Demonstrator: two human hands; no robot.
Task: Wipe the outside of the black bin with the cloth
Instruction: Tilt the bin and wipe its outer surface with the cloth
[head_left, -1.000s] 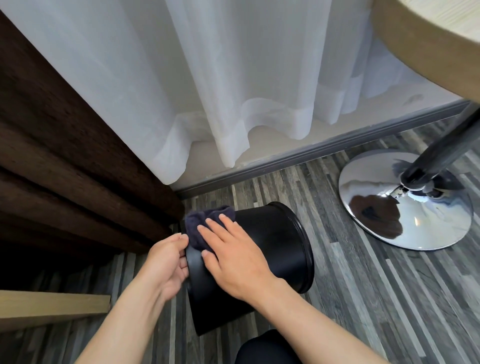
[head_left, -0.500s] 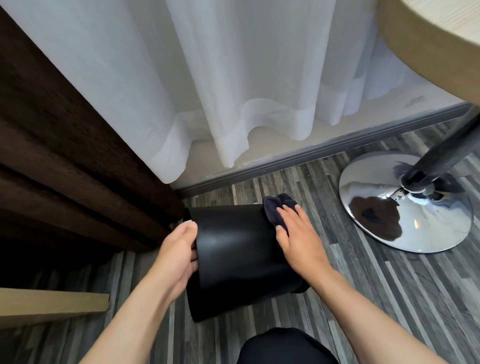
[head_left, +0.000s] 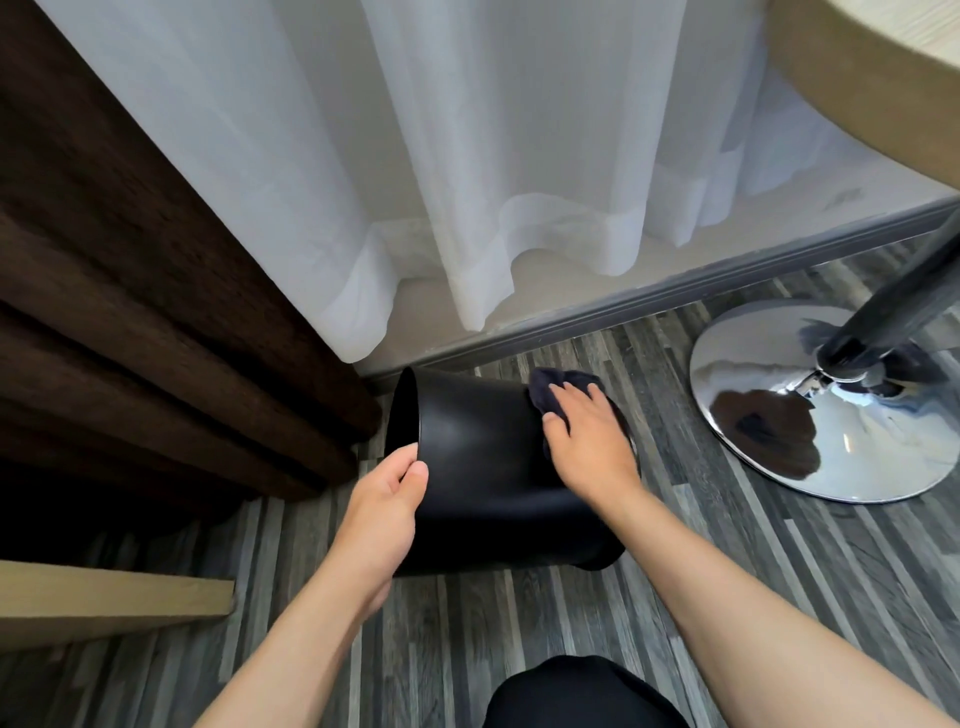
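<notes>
the right hand presses the cloth flat against the black bin at two o'clock; the left hand grips the rim at nine, steadying the bin tipped on the floor.

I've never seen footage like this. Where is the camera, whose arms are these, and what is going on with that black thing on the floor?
No machine here: the camera sits on a person's head, looking down at their own two bare arms. The black bin lies tipped on its side on the grey plank floor. The left hand steadies it with a grip on the rim at its open end. The right hand presses a dark cloth against the bin's outer wall near the other end, to wipe it. Behind hangs a white curtain, with a brown curtain to the left. On the right stands a table's shiny metal foot.
</notes>
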